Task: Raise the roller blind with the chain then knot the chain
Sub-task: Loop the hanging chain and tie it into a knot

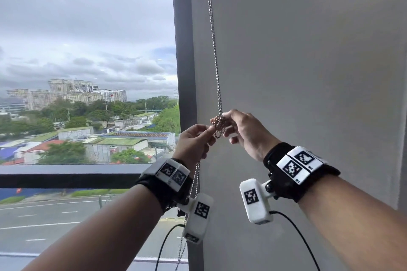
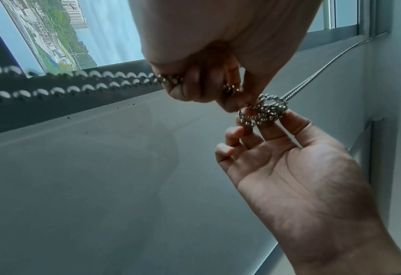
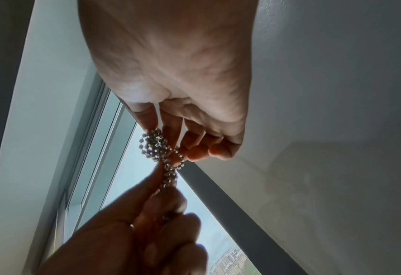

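A metal bead chain (image 1: 213,39) hangs doubled beside the window frame and ends in a loose knot (image 1: 219,123) of bunched loops. My right hand (image 1: 225,121) pinches that knot (image 3: 157,145) between thumb and forefinger, while its other fingers stay loosely spread. My left hand (image 1: 209,134) grips the two strands just below the knot (image 2: 265,109), its fingers curled round them. The rest of the chain (image 2: 77,81) trails down past my left wrist. The window glass is uncovered in the head view, and the blind itself does not show.
A dark window post (image 1: 185,61) stands just left of the chain, with a plain grey wall (image 1: 308,50) to the right. A horizontal frame bar (image 1: 66,174) crosses the window low down. Black cables hang from both wrist cameras.
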The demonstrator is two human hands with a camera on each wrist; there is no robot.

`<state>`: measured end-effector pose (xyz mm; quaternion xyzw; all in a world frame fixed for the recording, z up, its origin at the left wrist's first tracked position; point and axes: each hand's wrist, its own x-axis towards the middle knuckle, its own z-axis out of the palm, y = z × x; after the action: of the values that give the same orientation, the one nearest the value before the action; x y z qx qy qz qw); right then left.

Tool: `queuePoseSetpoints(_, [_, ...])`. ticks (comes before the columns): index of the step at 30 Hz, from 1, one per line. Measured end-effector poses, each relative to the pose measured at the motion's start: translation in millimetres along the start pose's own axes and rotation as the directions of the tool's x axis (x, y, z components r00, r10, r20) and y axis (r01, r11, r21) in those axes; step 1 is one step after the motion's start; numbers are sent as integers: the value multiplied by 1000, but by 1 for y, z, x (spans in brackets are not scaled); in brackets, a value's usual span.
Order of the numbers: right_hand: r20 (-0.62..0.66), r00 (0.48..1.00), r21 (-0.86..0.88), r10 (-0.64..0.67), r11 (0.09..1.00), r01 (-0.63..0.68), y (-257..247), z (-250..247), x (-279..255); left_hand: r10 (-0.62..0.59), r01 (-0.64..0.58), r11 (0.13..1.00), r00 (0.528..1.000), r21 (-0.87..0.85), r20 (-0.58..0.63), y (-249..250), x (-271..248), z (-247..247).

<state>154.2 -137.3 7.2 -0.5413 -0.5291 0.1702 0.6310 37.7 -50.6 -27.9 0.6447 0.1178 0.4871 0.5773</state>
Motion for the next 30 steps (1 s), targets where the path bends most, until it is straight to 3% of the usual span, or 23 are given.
queuePoseSetpoints(4, [48, 999, 44, -12, 999, 10, -7, -1, 0, 22, -21, 999, 999, 25, -29, -11, -11, 2])
queuePoseSetpoints(10, [153, 988, -222, -18, 974, 52, -6, -2, -2, -16, 17, 996, 1000, -84, 17, -27, -26, 2])
queuePoseSetpoints(17, [76, 997, -152, -22, 988, 33, -14, 4, 0, -60, 65, 996, 996, -63, 73, -29, -27, -1])
queuePoseSetpoints(23, [-106, 985, -137, -137, 983, 122, -33, 10, 14, -113, 122, 991, 983, -48, 146, -40, -35, -8])
queuePoseSetpoints(30, [-152, 970, -152, -192, 974, 169, -50, 9, 31, -289, 258, 957, 893, 134, 346, -68, -53, -23])
